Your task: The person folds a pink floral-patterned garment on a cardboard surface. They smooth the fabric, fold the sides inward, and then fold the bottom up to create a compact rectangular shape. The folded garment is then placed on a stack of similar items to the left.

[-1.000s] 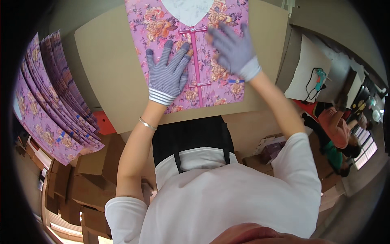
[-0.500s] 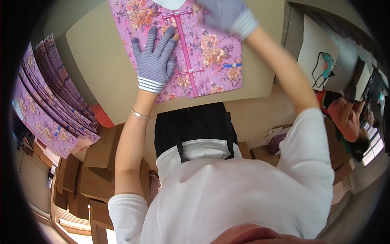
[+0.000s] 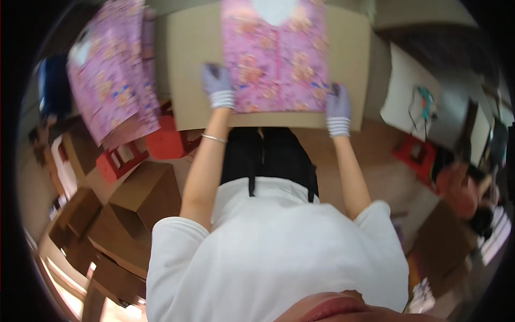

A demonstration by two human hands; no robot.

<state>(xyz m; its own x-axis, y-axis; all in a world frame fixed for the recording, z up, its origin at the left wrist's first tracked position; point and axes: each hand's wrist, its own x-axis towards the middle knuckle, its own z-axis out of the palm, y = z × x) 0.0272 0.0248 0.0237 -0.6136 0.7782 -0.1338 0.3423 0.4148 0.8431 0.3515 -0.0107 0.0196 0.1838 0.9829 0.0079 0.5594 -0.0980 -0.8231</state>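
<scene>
While the flat, floral pink panel (image 3: 252, 70) is spread on the tan board (image 3: 194, 99), its lower sides are flanked by the left hand (image 3: 218, 86) and right hand (image 3: 338, 104) — both gloved in stripe-cuffed knit, fingers partly bent. Whether anything is gripped cannot be told.

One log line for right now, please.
left hand: by left edge of pink floral panel; right hand: by its right edge; panel: on tan board; grips: unclear, blurred

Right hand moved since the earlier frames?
Yes. Against the board, the right hand has come toward the person, now by the board's near edge, at the floral garment's right side.
</scene>
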